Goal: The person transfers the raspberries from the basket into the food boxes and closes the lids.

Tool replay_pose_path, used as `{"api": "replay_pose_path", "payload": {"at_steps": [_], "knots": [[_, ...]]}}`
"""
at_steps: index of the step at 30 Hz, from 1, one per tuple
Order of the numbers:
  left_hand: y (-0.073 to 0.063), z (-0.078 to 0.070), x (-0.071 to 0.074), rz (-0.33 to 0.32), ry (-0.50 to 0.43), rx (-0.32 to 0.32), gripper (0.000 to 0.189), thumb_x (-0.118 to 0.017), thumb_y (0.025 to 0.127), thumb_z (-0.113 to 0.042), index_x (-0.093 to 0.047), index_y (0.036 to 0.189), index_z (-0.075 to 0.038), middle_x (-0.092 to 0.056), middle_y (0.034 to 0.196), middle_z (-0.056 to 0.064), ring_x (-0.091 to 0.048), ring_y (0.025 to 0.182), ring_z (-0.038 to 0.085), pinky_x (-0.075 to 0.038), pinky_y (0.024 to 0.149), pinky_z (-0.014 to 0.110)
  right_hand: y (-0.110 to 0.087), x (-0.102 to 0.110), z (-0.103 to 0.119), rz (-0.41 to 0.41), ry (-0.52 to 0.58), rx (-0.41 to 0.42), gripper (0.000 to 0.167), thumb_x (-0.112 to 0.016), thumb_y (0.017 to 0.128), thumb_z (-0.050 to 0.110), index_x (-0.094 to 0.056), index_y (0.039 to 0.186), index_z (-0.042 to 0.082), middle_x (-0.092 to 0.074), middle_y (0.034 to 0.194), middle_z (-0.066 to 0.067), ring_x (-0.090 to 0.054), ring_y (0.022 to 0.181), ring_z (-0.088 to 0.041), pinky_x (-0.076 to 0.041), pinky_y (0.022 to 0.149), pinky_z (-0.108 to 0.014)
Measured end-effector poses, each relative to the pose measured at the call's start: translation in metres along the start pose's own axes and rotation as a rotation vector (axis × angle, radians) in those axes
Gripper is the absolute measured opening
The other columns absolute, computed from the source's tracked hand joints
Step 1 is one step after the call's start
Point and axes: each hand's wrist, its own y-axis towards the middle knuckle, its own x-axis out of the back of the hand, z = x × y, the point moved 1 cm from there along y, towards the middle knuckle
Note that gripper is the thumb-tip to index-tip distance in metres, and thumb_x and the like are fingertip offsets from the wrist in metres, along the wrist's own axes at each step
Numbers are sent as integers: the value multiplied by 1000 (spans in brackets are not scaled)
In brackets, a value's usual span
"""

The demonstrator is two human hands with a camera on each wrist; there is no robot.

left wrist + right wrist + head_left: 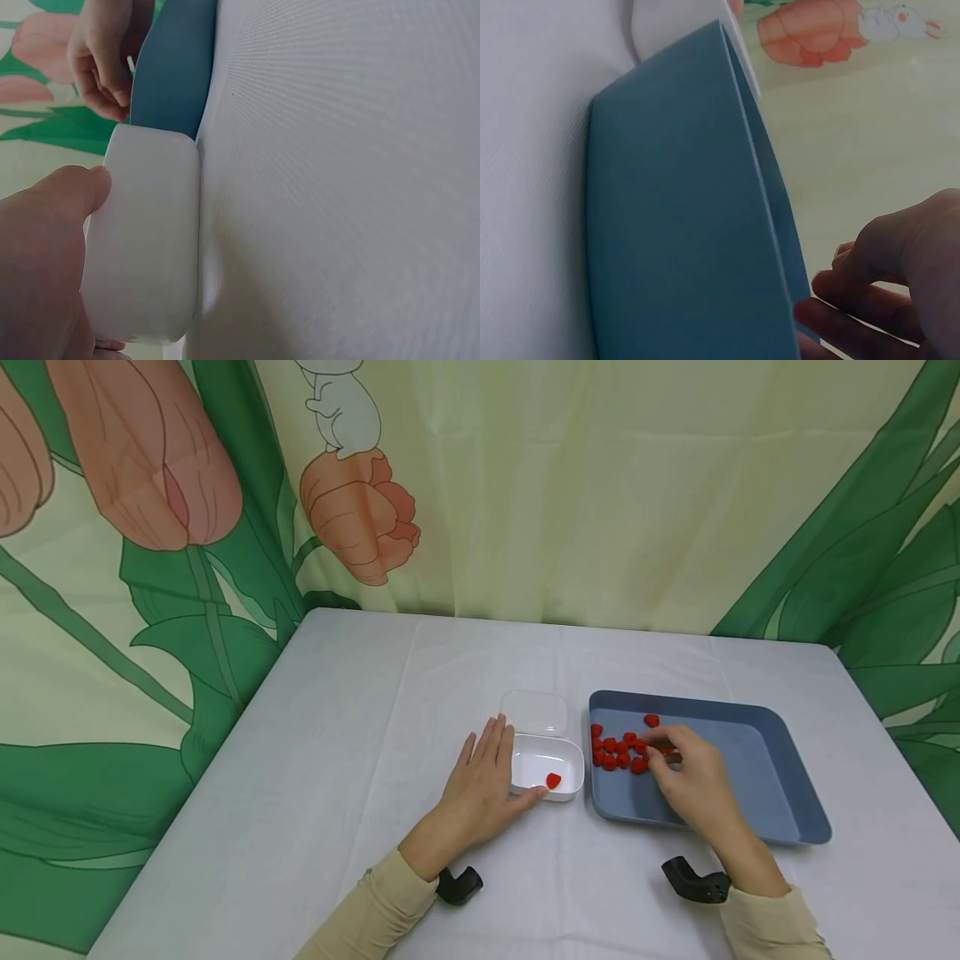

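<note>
My left hand (480, 789) lies along the left side of a small white container (573, 756), fingers straight, its thumb at the front rim. Inside the container sits one red raspberry-like berry (553, 781). In the left wrist view the thumb rests on the white container's wall (146, 232). Over the blue-grey tray (757, 777), my right hand (693, 777) reaches down with bent fingers, thumb and index fingertips close together at the red berries (622, 760). I cannot tell whether a berry is between those fingertips.
A clear plastic lid (536, 710) lies behind the white container. The tray stands just right of the container, its berries grouped at the left end, one berry (652, 720) further back. White cloth (300, 760) covers the table, and a printed curtain (570, 510) hangs behind it.
</note>
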Motion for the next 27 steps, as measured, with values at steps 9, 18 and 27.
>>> {"api": "replay_pose_path", "payload": {"at_steps": [9,18,27], "knots": [[1,-1,-1,-1,9,3,96,-46,93,-68,-20,156,0,-18,166,15,-15,155,28,-17,124,50,-6,4,-10,25,-46,-64,18,-67,83,-8,-69,98,1,-69,95,-13,-65,85,-27,-49,71,-15],[1,-1,-1,-10,20,3,96,-46,93,-68,-21,156,-1,-18,166,14,-16,155,28,-17,124,50,-9,2,-16,48,-68,-75,19,-69,82,-8,-70,98,1,-69,94,-13,-65,85,-27,-52,68,-20],[0,-1,-1,-8,17,8,96,-47,93,-68,-21,156,-1,-19,166,15,-15,155,28,-17,124,49,-10,0,-18,54,-64,-64,20,-70,80,-9,-69,97,0,-68,93,-13,-65,83,-27,-51,66,-19]]}}
